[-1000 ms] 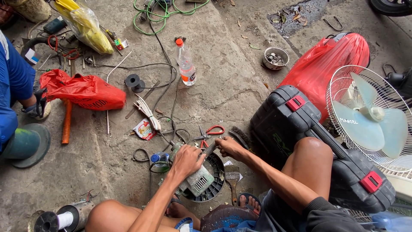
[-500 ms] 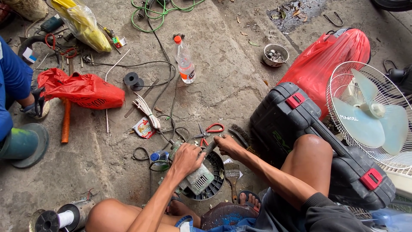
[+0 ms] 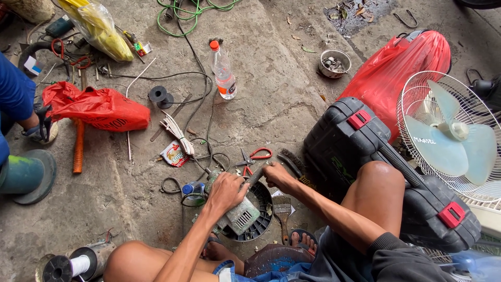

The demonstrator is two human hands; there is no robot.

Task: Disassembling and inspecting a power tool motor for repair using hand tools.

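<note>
Grey metal fills your left hand [image 3: 225, 192]: it is clamped over the top of the small motor [image 3: 236, 213], pinning it on the black round fan housing [image 3: 255, 219] on the concrete floor [image 3: 261, 78]. Your right hand [image 3: 277, 176] is closed around a dark tool handle [image 3: 255, 178] angled into the motor, red-handled pliers [image 3: 255, 155] just beyond. You seem to be prying or loosening; next calls for a firm brace and steady leverage.

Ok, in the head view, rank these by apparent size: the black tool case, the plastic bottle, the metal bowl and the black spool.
1. black tool case, though it lies nearer the camera
2. plastic bottle
3. metal bowl
4. black spool, close to the bowl, so unsure
</note>
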